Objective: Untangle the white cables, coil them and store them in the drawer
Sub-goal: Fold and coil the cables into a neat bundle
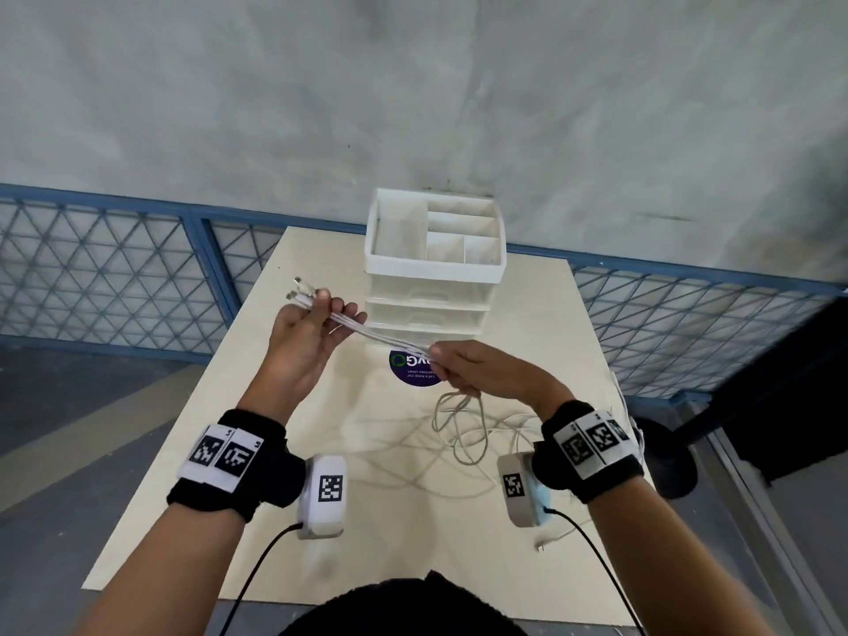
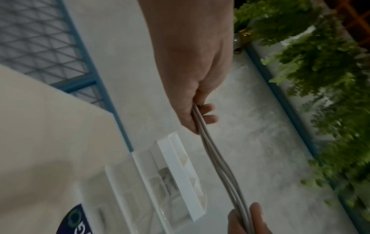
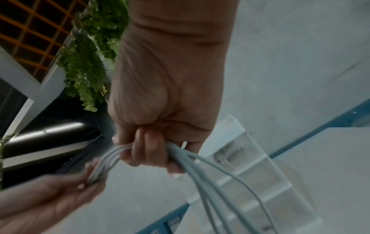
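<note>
A bundle of white cables [image 1: 381, 335] stretches taut between my two hands above the table. My left hand [image 1: 305, 332] pinches the plug ends [image 1: 298, 291], which stick out past its fingers at upper left. My right hand [image 1: 472, 367] grips the same strands in a fist; below it the rest hangs in loose loops [image 1: 463, 429] onto the table. In the left wrist view the strands [image 2: 218, 159] run from my left hand [image 2: 200, 114] down to the right fingertips [image 2: 254, 212]. The right wrist view has my right hand [image 3: 152, 150] curled round the cables [image 3: 202, 175].
A white drawer unit [image 1: 431, 309] with a divided open tray [image 1: 436, 231] on top stands at the far end of the pale table [image 1: 183, 475], its drawers closed. A round purple sticker [image 1: 413, 367] lies before it. A blue mesh fence [image 1: 105, 273] runs behind.
</note>
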